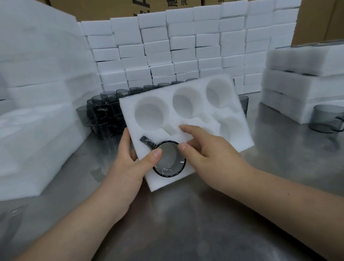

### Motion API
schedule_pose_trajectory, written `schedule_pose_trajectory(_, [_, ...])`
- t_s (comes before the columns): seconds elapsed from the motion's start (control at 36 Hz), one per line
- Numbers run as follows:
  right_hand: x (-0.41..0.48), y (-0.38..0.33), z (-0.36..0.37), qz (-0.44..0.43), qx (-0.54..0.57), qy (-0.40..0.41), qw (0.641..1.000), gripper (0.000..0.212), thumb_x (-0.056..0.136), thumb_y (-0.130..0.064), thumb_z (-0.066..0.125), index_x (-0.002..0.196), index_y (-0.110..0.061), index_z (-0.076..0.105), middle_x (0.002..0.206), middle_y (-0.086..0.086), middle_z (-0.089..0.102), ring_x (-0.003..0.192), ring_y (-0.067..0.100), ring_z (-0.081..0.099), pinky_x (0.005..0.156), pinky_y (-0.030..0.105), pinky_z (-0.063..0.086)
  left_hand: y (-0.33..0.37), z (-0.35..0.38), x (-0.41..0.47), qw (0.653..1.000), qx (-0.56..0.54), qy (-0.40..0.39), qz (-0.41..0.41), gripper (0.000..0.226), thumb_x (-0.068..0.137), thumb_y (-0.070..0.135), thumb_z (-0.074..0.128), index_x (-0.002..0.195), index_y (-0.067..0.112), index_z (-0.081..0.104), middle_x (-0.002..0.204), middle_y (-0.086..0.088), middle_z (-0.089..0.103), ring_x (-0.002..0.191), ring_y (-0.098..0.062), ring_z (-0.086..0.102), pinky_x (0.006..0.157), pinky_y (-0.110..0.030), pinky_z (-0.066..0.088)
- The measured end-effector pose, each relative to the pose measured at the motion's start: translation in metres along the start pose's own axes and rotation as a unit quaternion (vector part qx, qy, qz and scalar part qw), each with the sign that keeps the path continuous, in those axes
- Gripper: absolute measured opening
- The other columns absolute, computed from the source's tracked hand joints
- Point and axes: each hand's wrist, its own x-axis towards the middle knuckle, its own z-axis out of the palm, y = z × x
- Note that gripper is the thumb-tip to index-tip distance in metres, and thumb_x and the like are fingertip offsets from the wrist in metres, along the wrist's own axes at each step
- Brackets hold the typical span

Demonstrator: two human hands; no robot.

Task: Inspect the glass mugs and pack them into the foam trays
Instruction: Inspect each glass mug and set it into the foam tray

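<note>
A white foam tray with several round pockets lies tilted on the metal table. One grey glass mug sits in its near-left pocket, handle pointing up-left. My left hand grips the tray's near-left edge, thumb on top at the mug's rim. My right hand rests on the tray just right of the mug, fingers straight, thumb tip touching the rim. The other pockets hold nothing.
A cluster of grey mugs stands behind the tray at the left. A single mug stands at the right beside stacked foam trays. More foam stacks rise at the left, and a wall of foam blocks stands behind.
</note>
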Motion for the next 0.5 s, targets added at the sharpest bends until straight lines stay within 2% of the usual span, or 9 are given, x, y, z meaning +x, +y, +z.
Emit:
schedule_pose_trajectory(0.14, [0.0014, 0.0003, 0.0016, 0.011, 0.008, 0.023, 1.000, 0.042, 0.090, -0.041, 0.049, 0.132, -0.035, 0.043, 0.079, -0.018, 0.059, 0.075, 0.004, 0.051, 0.078, 0.027, 0.043, -0.0019, -0.0003, 0.0010, 1.000, 0.003, 0.009, -0.003, 0.072, 0.069, 0.023, 0.067, 0.136, 0.028, 0.039, 0.115, 0.008, 0.066, 0.109, -0.012, 0.061, 0.082, -0.024, 0.053])
schedule_pose_trajectory(0.42, [0.0043, -0.0007, 0.0046, 0.020, -0.020, 0.050, 0.998, 0.037, 0.090, -0.044, 0.052, 0.125, -0.036, 0.046, 0.078, -0.019, 0.060, 0.081, 0.003, 0.053, 0.069, 0.021, 0.037, -0.0010, 0.0017, 0.0027, 1.000, 0.006, 0.022, -0.007, 0.063, 0.071, 0.024, 0.066, 0.130, 0.028, 0.046, 0.110, 0.010, 0.068, 0.103, -0.008, 0.064, 0.073, -0.017, 0.052])
schedule_pose_trajectory(0.5, [0.0045, -0.0030, 0.0021, 0.020, -0.037, 0.055, 0.998, 0.034, 0.090, -0.045, 0.050, 0.123, -0.036, 0.045, 0.072, -0.020, 0.056, 0.077, 0.003, 0.051, 0.063, 0.018, 0.035, 0.0000, 0.0035, 0.0019, 0.999, 0.020, 0.035, -0.021, 0.061, 0.069, 0.034, 0.079, 0.123, 0.032, 0.051, 0.106, 0.012, 0.069, 0.096, -0.006, 0.066, 0.068, -0.016, 0.052])
